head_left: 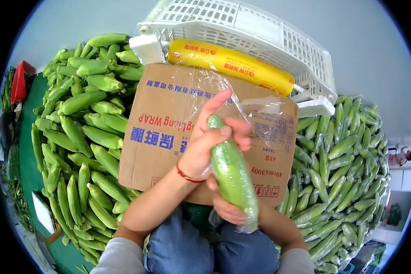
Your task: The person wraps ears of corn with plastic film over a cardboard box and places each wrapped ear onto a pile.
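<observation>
An ear of corn in its green husk, with shiny cling film around it, is held at a tilt above my lap. At its upper end is my left hand, with a red string bracelet on the wrist. The left thumb lies against the corn, the index finger points up, and the other fingers are blurred. Lower down, the fingers of my right hand wrap round the corn, which partly hides that hand. Thin clear film stretches from the yellow roll of cling film over the cardboard box.
Unwrapped corn is heaped on the left, over a green floor. Film-wrapped corn is piled on the right. Behind the box, a white plastic crate stands by the roll. A red object is at far left.
</observation>
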`<state>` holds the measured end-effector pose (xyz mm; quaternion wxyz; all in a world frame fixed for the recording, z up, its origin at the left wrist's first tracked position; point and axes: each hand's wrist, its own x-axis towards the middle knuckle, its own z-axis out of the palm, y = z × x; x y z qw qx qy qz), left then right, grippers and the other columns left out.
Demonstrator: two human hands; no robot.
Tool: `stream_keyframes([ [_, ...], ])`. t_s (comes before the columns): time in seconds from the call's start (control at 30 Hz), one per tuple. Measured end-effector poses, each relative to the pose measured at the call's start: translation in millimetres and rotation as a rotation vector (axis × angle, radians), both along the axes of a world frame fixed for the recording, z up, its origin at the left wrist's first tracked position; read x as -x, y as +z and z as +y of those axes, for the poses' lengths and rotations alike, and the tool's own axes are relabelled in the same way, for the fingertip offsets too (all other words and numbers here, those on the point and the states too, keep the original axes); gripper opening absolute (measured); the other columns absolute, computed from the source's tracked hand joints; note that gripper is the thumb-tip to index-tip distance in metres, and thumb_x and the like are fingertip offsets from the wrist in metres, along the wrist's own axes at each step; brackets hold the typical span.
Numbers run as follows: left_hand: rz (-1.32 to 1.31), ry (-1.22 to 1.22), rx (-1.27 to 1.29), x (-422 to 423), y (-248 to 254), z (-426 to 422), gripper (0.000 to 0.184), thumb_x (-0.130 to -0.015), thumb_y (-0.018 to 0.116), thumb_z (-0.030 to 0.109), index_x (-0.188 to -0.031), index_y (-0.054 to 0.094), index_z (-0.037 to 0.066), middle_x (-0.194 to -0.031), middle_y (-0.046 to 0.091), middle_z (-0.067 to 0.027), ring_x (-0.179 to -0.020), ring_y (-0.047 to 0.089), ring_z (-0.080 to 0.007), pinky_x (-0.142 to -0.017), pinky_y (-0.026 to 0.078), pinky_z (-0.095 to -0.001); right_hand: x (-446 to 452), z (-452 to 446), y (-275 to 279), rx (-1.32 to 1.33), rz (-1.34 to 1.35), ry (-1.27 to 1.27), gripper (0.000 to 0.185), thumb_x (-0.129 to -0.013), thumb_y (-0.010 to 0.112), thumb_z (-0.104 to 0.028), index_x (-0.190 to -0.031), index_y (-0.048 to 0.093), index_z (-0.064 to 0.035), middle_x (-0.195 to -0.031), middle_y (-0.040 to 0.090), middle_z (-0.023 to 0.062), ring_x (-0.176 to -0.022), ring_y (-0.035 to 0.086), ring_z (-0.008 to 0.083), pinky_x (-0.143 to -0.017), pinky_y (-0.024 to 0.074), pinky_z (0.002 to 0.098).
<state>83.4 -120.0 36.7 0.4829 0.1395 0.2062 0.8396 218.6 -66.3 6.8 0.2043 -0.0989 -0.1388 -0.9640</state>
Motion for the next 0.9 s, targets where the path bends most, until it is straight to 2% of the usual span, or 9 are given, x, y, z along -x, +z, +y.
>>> stream_keyframes([
  [0.2, 0.16, 0.379, 0.521, 34, -20, -20, 0.027, -0.103, 0.038, 0.03, -0.115, 0.042, 0.006, -0.078, 0.053, -0.0084, -0.069, 0.061, -0.0216, -0.067, 0.054, -0.033, -27, 24, 12, -1.192, -0.404, -0.064, 0.081, -0.086, 0.069, -0.036, -0.146, 0.023, -0.0069, -0.118, 0.058, 0.0219, -0.062, 0.061, 0.0196, -0.053, 0.0488, 0.0263],
  [0.33, 0.346, 0.438, 0.584, 17, -34, -44, 0.039, -0.103, 0.035, 0.039, -0.105, 0.052, 0.004, -0.081, 0.058, -0.0085, -0.072, 0.062, -0.0176, -0.069, 0.053, -0.0311, -39, 38, 57, -2.586, -0.117, -0.839, 0.045, -0.077, 0.079, -0.021, -0.115, 0.063, -0.0038, -0.1, 0.068, 0.0181, -0.075, 0.068, 0.0216, -0.063, 0.0518, 0.0237],
  [0.37, 0.344, 0.408, 0.601, 14, -38, -52, 0.042, -0.103, 0.035, 0.041, -0.101, 0.054, 0.003, -0.082, 0.059, -0.0087, -0.073, 0.062, -0.0167, -0.07, 0.053, -0.0308, -47, 39, 67, -2.562, -0.273, -0.886, 0.028, -0.079, 0.076, -0.023, -0.099, 0.07, -0.0043, -0.102, 0.069, 0.0177, -0.089, 0.069, 0.0289, -0.081, 0.0531, 0.0381],
  [0.47, 0.189, 0.017, 0.844, -2, -43, -69, 0.059, -0.102, 0.032, 0.05, -0.083, 0.059, 0.001, -0.061, 0.056, -0.0056, -0.047, 0.055, -0.0149, -0.044, 0.046, -0.0258, -41, 61, 78, -2.057, 0.116, -1.6, 0.023, -0.083, 0.071, -0.024, -0.093, 0.071, -0.0024, -0.094, 0.071, 0.0169, -0.09, 0.068, 0.0326, -0.089, 0.0481, 0.0503],
  [0.6, 0.262, -0.581, 1.04, -16, -39, -94, 0.076, -0.096, 0.022, 0.064, -0.085, 0.062, 0.0, -0.058, 0.058, -0.0077, -0.037, 0.049, -0.0145, -0.035, 0.04, -0.0262, -35, 33, 102, -1.464, 0.382, -1.267, 0.035, -0.099, 0.051, -0.034, -0.081, 0.059, -0.0061, -0.063, 0.061, 0.0063, -0.054, 0.059, 0.0252, -0.07, 0.054, 0.0459],
  [0.63, 0.346, -0.728, 0.826, -13, -38, -99, 0.075, -0.094, 0.036, 0.065, -0.113, 0.059, -0.004, -0.085, 0.067, -0.0147, -0.066, 0.065, -0.0215, -0.059, 0.054, -0.029, -38, 35, 104, -1.452, 0.242, -1.222, 0.032, -0.098, 0.051, -0.035, -0.088, 0.058, -0.0062, -0.06, 0.059, 0.0052, -0.05, 0.057, 0.0241, -0.068, 0.0542, 0.0462],
  [0.73, 1.117, -0.395, 0.332, -19, -12, -93, 0.078, -0.089, 0.06, 0.05, -0.139, 0.037, -0.006, -0.123, 0.058, -0.0194, -0.113, 0.058, -0.0288, -0.096, 0.046, -0.0358, -41, 44, 100, -1.237, -0.029, -1.189, 0.032, -0.098, 0.053, -0.036, -0.11, 0.053, -0.0064, -0.062, 0.057, 0.0045, -0.049, 0.055, 0.0216, -0.069, 0.0544, 0.047],
  [0.77, 1.095, -0.485, 0.389, -22, 13, -89, 0.093, -0.079, 0.077, 0.027, -0.147, 0.021, -0.004, -0.144, 0.04, -0.0188, -0.137, 0.034, -0.0293, -0.112, 0.027, -0.0383, -36, 56, 85, -1.066, -0.016, -1.227, 0.035, -0.098, 0.053, -0.035, -0.118, 0.049, -0.0065, -0.068, 0.059, 0.0059, -0.054, 0.057, 0.0212, -0.073, 0.054, 0.0471],
  [0.9, 1.321, -0.301, 0.369, -36, 22, -36, 0.093, -0.075, 0.079, 0.018, -0.146, 0.024, -0.004, -0.141, 0.042, -0.0217, -0.134, 0.038, -0.0332, -0.109, 0.033, -0.0395, -29, 50, 62, -1.228, -0.295, -1.595, 0.056, -0.096, 0.053, -0.036, -0.137, 0.031, -0.0045, -0.104, 0.058, 0.0119, -0.089, 0.06, 0.0232, -0.089, 0.0493, 0.0452],
])
